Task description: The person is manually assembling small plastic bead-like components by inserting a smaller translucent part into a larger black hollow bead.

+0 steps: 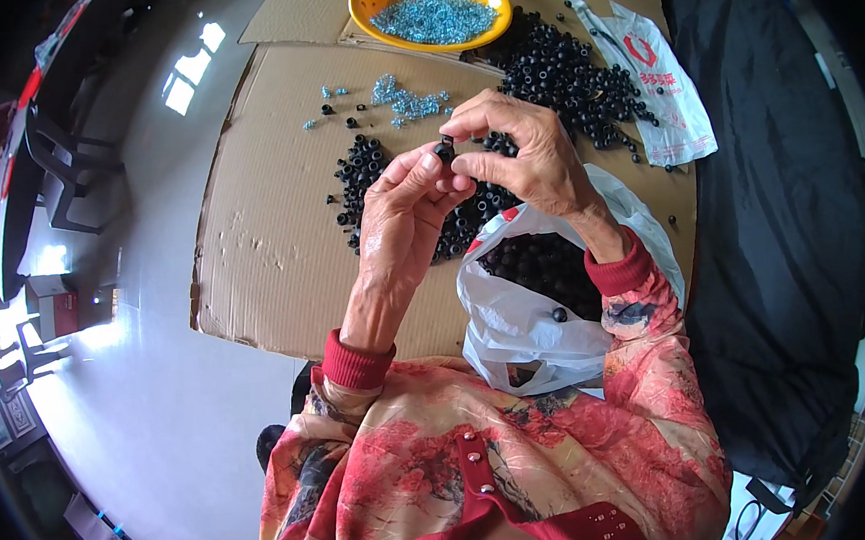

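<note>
We see smooth black plastic, by its look, in the held piece (443, 153), with a slight sheen. The loose black pieces (570, 78) look like the same plastic, their rounded sides catching small highlights, while those heaped in the thin, crinkled, translucent plastic bag (496, 311) seem duller to us. The blue beads (435, 19) look clear and glossy, glass or plastic, we cannot tell which; their yellow bowl (358, 6) seems smooth, shiny plastic. Under them we find matt brown corrugated cardboard (266, 181). The flat white bag (681, 117) is creased plastic film. We note black cloth (779, 206), wrinkled, faintly sheened; a soft printed fabric top (404, 433) with ribbed knit cuffs (359, 363) and shiny snaps (474, 457); and a smooth, reflective floor (161, 409).
</note>
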{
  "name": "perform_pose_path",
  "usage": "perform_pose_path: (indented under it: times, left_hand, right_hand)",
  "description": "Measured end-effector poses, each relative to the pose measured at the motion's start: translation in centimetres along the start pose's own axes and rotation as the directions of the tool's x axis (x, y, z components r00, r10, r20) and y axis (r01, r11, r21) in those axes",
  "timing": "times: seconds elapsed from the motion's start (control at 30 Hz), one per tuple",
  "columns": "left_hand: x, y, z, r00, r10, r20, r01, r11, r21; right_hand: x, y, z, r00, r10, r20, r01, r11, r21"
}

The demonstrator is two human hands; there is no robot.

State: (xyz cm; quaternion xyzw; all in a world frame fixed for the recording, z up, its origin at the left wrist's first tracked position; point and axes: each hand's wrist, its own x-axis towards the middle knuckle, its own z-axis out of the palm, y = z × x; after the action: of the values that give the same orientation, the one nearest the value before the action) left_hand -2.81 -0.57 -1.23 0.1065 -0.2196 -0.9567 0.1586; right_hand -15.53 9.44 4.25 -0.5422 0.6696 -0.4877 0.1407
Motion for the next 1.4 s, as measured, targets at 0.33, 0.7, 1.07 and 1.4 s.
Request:
perform_pose_path:
  times: [0.33, 0.7, 1.07, 1.4]
  left_hand:
    - [0.2, -0.3, 0.0, 0.999, 0.009, -0.044, -0.008, 1.000, 0.030]
    - [0.1, -0.2, 0.8, 0.997, -0.001, -0.078, 0.001, 1.000, 0.005]
    - [-0.9, -0.1, 2.1, 1.000, -0.013, -0.009, 0.012, 0.997, -0.070]
    - [-0.9, -0.6, 2.8, 1.000, -0.026, 0.004, 0.025, 0.993, 0.118]
  right_hand:
    - [-0.5, 0.8, 1.0, 0.956, -0.290, -0.043, 0.263, 0.913, -0.311]
    - [-0.3, 1.0, 0.9, 0.889, -0.459, -0.017, 0.418, 0.824, -0.384]
    - [-0.4, -0.8, 0.1, 0.834, -0.550, 0.052, 0.506, 0.723, -0.470]
    - [-1.4, -1.7, -3.6, 0.863, -0.491, 0.118, 0.490, 0.757, -0.432]
